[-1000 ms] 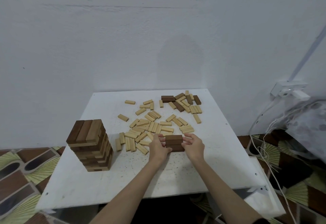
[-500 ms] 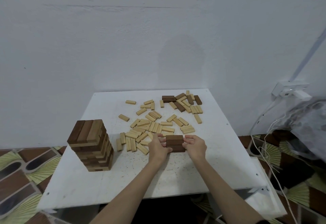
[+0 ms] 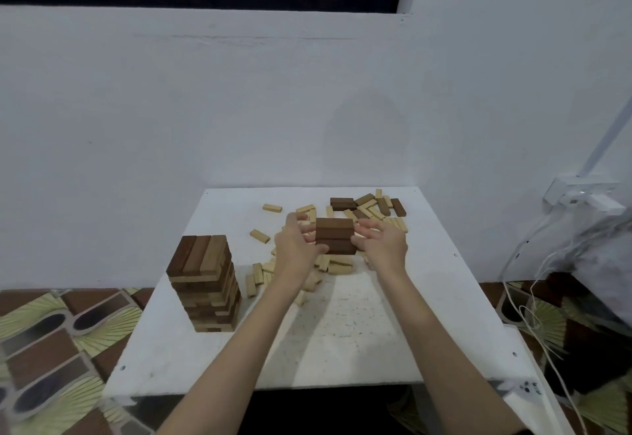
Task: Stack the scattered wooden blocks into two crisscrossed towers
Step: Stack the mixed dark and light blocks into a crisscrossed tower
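The room is dim and evenly lit, with a cool bluish cast over the white wall [image 3: 239, 109]. Light seems to come from above and behind the viewer, since the white table [image 3: 342, 349] is the brightest surface and a faint round shadow sits on the wall above it. Shadows under the blocks are soft and short. There is no glare. The picture is soft and slightly grainy, and straight edges bow near the frame borders. The top strip is nearly black.

both my arms reach forward; my left hand [image 3: 297, 246] and right hand [image 3: 383, 244] clamp something between them, fingers curled.
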